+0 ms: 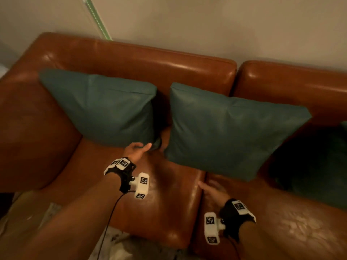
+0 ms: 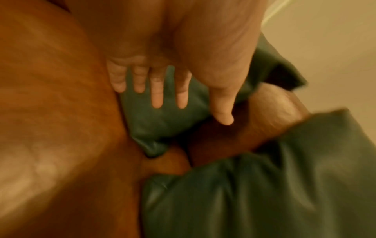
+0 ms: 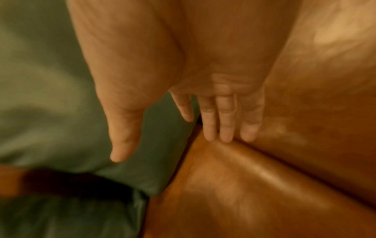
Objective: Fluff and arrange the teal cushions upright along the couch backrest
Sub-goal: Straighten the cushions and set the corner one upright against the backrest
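Two teal cushions lean upright against the backrest [image 1: 142, 57] of a brown leather couch. The left cushion [image 1: 105, 107] stands in the couch's left corner. The middle cushion [image 1: 229, 132] tilts forward over the seam between two seats. My left hand [image 1: 138, 148] is at the left cushion's lower right corner [image 2: 150, 128], with straight, spread fingers [image 2: 157, 95] and nothing gripped. Just below the middle cushion's lower edge, my right hand [image 1: 211, 188] hovers over the seat with straight fingers [image 3: 225, 122], holding nothing. A third teal cushion [image 1: 315, 166] lies in shadow at the right.
The couch's left armrest [image 1: 32, 132] bounds the left cushion. A pale wall [image 1: 206, 25] rises behind the backrest. Bare seat leather [image 1: 165, 203] lies in front of the cushions. Light-coloured floor [image 1: 37, 212] shows at lower left.
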The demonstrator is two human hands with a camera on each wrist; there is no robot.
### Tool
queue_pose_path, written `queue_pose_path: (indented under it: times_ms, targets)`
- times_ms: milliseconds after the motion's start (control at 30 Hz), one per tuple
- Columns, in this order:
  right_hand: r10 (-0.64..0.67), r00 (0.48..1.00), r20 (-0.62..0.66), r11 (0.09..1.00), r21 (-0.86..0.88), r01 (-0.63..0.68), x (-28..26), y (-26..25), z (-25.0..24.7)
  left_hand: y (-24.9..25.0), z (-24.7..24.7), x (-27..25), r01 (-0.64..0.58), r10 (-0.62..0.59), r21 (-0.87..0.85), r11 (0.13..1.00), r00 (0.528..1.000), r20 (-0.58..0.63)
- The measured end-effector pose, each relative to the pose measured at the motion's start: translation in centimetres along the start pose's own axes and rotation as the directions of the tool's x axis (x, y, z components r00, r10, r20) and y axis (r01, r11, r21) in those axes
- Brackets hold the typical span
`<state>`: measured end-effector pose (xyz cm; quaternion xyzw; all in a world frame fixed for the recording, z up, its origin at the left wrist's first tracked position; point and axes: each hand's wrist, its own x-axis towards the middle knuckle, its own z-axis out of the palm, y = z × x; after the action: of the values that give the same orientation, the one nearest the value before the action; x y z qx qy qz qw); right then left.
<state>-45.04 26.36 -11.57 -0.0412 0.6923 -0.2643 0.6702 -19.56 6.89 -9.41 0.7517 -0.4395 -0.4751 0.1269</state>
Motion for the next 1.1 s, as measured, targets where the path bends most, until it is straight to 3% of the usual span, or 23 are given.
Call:
queue_pose_path:
  times_ms: [67, 200, 367, 500, 567, 700, 900, 1100]
  targets:
    - [-0.067, 0.998, -0.004, 0.992, -0.106, 0.067, 1.8, -1.1, 4.1, -2.4, -4.3, 1.6, 0.038, -0.037, 0.015, 0.999, 0.999, -0.005]
    - [-0.243, 0.97, 0.023, 0.951, -0.192, 0.243, 3.0, -7.1, 13.5, -5.3, -13.0, 5.6, 0.099, -0.112, -0.102, 0.99, 0.985, -0.13]
    - [-0.498, 0.866, 0.05, 0.837, -0.231, 0.495, 5.0, -13.4, 23.5, -5.0, -22.1, 11.5, 0.019, -0.057, -0.229, 0.973, 0.985, -0.161]
    - [-0.534, 0.837, -0.119, 0.82, -0.313, 0.479, 7.9, -16.1, 27.8, -3.4, -26.7, 16.3, 0.009, -0.05, -0.285, 0.958, 0.989, -0.14]
    - [-0.525, 0.828, -0.194, 0.844, -0.241, 0.479, 9.6, -16.3, 28.6, -2.3, -27.8, 18.6, 0.021, -0.04, -0.297, 0.955, 0.998, -0.055]
    - [-0.427, 0.863, -0.269, 0.899, -0.028, 0.437, 10.6, -16.7, 29.7, 0.7, -28.2, 22.3, -0.008, 0.042, -0.272, 0.962, 0.992, 0.119]
    - [-0.458, 0.856, -0.241, 0.852, 0.156, 0.5, 9.8, -16.4, 33.9, 0.6, -30.2, 24.3, -0.015, 0.064, -0.273, 0.962, 0.983, 0.171]
    - [-0.432, 0.865, -0.256, 0.858, 0.179, 0.482, 10.4, -15.9, 34.9, -0.9, -30.7, 24.8, -0.066, 0.116, -0.314, 0.947, 0.983, 0.144]
